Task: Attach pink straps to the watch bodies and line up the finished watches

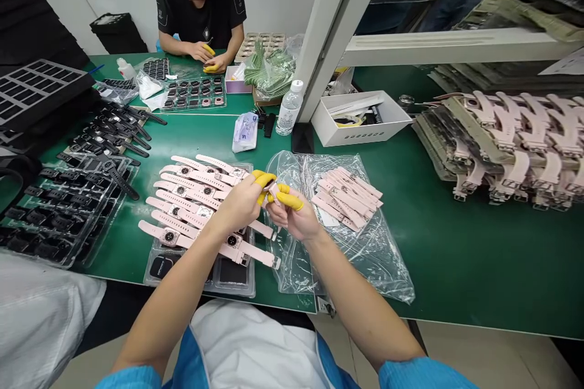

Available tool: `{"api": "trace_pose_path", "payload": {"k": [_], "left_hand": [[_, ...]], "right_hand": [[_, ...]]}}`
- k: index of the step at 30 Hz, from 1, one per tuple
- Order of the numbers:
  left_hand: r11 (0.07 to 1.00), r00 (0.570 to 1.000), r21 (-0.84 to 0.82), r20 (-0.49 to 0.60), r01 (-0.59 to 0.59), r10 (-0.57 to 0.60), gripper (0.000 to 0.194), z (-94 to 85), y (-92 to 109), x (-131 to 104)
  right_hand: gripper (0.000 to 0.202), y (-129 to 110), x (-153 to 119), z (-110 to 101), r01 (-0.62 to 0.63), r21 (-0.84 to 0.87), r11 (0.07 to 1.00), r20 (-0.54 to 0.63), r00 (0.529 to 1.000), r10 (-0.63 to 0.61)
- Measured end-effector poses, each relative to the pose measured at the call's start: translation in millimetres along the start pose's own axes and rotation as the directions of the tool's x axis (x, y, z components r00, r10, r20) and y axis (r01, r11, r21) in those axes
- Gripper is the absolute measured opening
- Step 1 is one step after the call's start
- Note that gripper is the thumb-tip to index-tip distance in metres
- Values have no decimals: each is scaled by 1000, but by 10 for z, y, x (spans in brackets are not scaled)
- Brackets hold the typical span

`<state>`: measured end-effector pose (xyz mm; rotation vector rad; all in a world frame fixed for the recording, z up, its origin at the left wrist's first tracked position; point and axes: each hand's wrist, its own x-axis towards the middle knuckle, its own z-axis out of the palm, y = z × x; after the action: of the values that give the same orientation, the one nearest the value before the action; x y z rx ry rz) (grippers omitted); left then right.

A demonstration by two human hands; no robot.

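Observation:
My left hand (241, 202) and my right hand (298, 217) meet above the table's middle, both with yellow finger covers. Between their fingertips is a small smartwatch (270, 185) with a pink band piece, partly hidden by the fingers. Below and left of my hands, several smartwatches with pink bands (181, 189) lie face down in rows on a clear plastic tray (249, 287). To the right of my right hand, loose pink watch bands (349, 197) are piled on a clear plastic bag (378, 261).
Black watches (55, 213) fill trays at left, beside stacked black trays (41, 88). A co-worker (201, 12) sits opposite. A water bottle (290, 110), white box (365, 127) and metal post (335, 18) stand ahead. Stacked trays with pink-banded watches (515, 146) are at right.

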<state>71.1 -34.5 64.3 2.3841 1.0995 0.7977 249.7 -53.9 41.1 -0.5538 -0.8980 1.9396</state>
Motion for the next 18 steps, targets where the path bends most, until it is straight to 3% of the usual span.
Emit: {"api": "trace_pose_path", "payload": {"k": [8, 14, 18], "left_hand": [[1000, 1000, 1, -10, 1, -1, 55, 39, -20, -1], [999, 998, -47, 56, 19, -16, 47, -87, 85, 2], [999, 999, -25, 35, 21, -21, 43, -112, 128, 7]], "right_hand": [[30, 34, 15, 61, 9, 89, 996, 4, 1000, -10], [29, 43, 30, -6, -20, 131, 991, -24, 999, 23], [29, 38, 33, -55, -22, 132, 991, -27, 999, 26]]}}
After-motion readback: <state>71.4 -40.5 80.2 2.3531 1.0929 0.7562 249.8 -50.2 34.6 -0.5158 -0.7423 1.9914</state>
